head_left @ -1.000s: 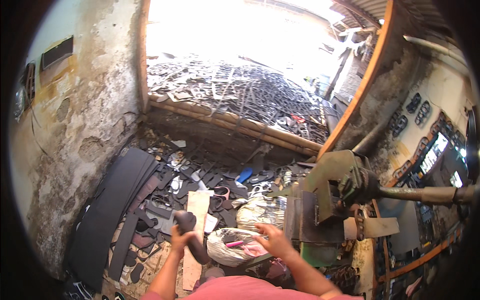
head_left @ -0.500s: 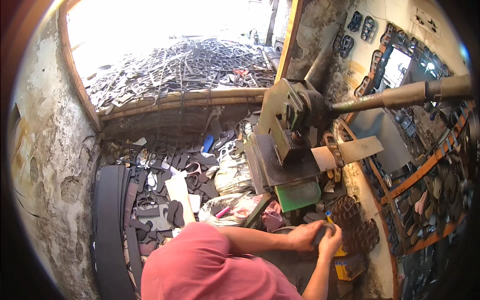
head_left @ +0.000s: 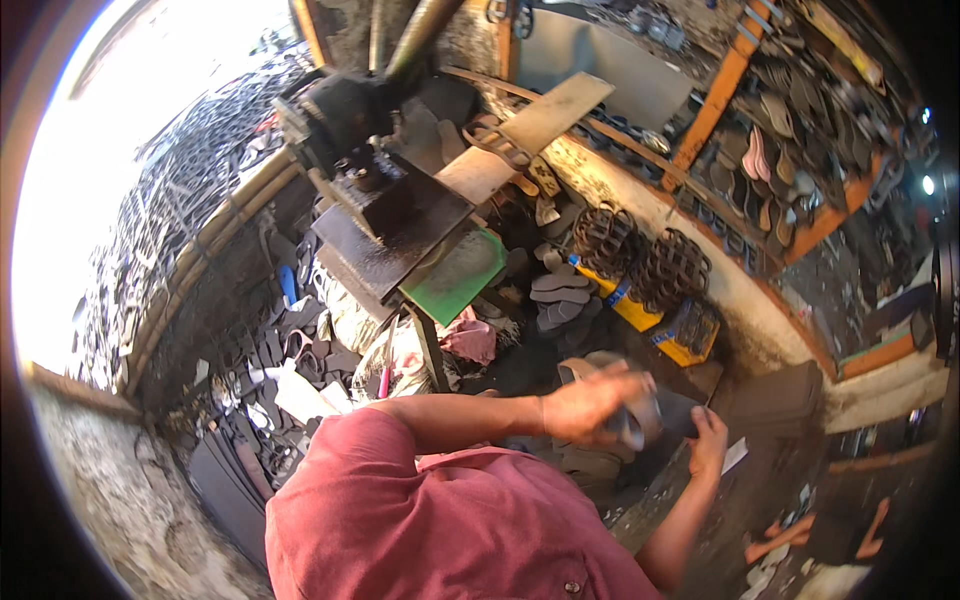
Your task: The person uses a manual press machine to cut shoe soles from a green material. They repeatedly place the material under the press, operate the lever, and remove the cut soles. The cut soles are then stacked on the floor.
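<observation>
My left hand [head_left: 592, 402] is closed, smeared by motion, around a blurred grey object with a pale curved edge [head_left: 637, 428]; its kind cannot be made out. Between my hands is a dark flat sheet-like piece [head_left: 676, 418]. The fingers of my right hand [head_left: 708, 440] are pinched on its right edge. Beneath and beside my left hand lie brownish flat pieces [head_left: 590, 462], partly covered by the hand and arm.
Ahead stands a press machine [head_left: 350, 130] with a green board [head_left: 458, 278] at its front. Strappy brown sandals [head_left: 672, 268] sit on yellow boxes [head_left: 688, 332]. Grey soles [head_left: 560, 300] are stacked nearby. Scraps [head_left: 235, 375] cover the left floor; soles fill a rack [head_left: 780, 150] at right.
The view has swung to the right. My hands, together on a dark piece before, are now apart, with the dark flat piece and the blurred grey object between them.
</observation>
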A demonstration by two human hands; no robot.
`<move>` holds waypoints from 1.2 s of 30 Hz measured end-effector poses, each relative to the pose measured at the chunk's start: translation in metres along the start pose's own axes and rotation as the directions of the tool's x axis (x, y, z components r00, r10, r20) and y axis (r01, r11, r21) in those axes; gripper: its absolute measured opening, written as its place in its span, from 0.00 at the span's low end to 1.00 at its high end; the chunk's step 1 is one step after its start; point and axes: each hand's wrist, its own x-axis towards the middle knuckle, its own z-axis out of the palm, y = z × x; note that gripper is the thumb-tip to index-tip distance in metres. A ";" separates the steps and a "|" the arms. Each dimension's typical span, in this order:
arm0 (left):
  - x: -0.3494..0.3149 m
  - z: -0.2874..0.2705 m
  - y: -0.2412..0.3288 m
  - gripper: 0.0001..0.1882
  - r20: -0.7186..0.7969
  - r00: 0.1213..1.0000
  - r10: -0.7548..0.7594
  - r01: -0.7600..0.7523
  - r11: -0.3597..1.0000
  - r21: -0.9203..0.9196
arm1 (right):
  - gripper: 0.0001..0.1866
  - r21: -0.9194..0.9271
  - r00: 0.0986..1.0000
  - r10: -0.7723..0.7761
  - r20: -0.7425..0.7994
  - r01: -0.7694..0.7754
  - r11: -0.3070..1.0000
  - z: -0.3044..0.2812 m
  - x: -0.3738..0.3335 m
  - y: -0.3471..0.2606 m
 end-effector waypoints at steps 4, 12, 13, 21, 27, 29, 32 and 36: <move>0.046 -0.073 -0.115 0.46 -0.659 0.729 -0.183 0.253 0.967 0.011 | 0.28 0.182 0.880 0.074 -0.468 0.014 0.983 -0.082 -0.008 0.083; 0.063 -0.341 -0.456 0.44 -0.636 0.568 -0.523 0.822 0.395 0.409 | 0.21 0.257 0.667 0.234 -0.707 -0.065 0.964 -0.038 -0.075 0.184; 0.066 -0.350 -0.482 0.44 -0.614 0.545 -0.571 0.838 0.365 0.405 | 0.18 0.225 0.548 0.300 -0.780 -0.202 0.953 -0.040 -0.086 0.218; 0.045 -0.364 -0.575 0.43 -0.577 0.486 -0.656 0.872 0.320 0.370 | 0.16 0.293 0.223 0.562 -0.796 -0.672 0.680 0.026 -0.211 0.308; 0.074 -0.334 -0.508 0.42 -0.702 0.653 -0.285 0.746 0.404 0.529 | 0.24 0.462 0.146 0.644 -0.751 -0.580 0.671 0.007 -0.214 0.302; 0.123 -0.264 -0.462 0.42 -0.624 0.768 -0.143 0.580 0.567 0.584 | 0.25 0.523 0.151 0.684 -0.714 -0.535 0.664 0.000 -0.200 0.303; 0.167 -0.113 -0.401 0.42 -0.425 0.893 -0.147 0.362 0.797 0.484 | 0.25 0.533 0.285 0.714 -0.640 -0.504 0.679 -0.021 -0.196 0.363; 0.123 0.139 -0.360 0.41 -0.056 0.917 -0.394 0.397 0.891 0.221 | 0.27 0.553 0.418 0.713 -0.563 -0.451 0.700 -0.059 -0.159 0.482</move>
